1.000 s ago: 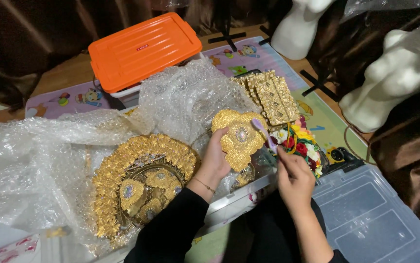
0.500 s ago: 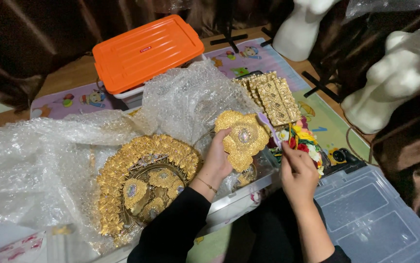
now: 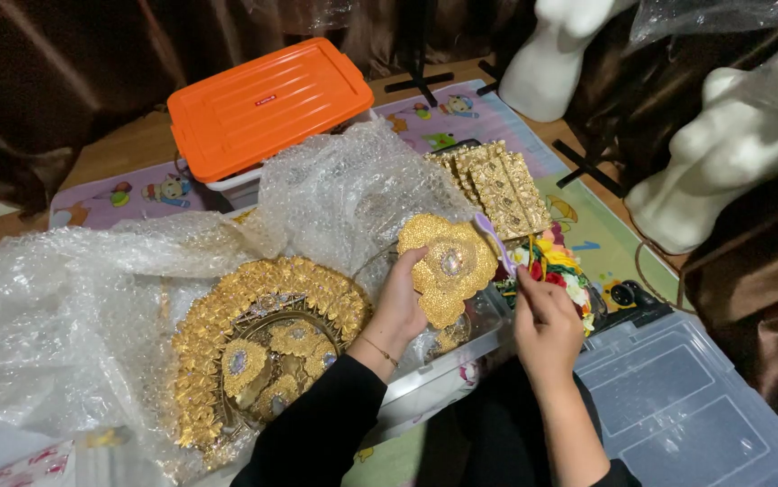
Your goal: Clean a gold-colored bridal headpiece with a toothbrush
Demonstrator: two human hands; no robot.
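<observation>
My left hand [image 3: 401, 307] holds up a gold flower-shaped ornament [image 3: 448, 266] with a clear stone in its centre. My right hand [image 3: 547, 325] grips a small lilac brush [image 3: 490, 236], its head resting against the ornament's right edge. Below left, a large gold crown-like headpiece [image 3: 263, 347] lies on bubble wrap [image 3: 64, 316]. Behind the ornament lies a stack of gold rectangular pieces [image 3: 497, 185], and a bunch of colourful artificial flowers [image 3: 558, 266] sits just beyond my right hand.
An orange-lidded plastic box [image 3: 267, 104] stands at the back. A clear plastic lid [image 3: 686, 406] lies at lower right. White mannequin forms [image 3: 723, 153] and dark brown curtains stand to the right. A colourful cartoon mat [image 3: 488, 122] covers the floor.
Both hands have shifted slightly right with the ornament and brush; the brush stays at the ornament's right edge.
</observation>
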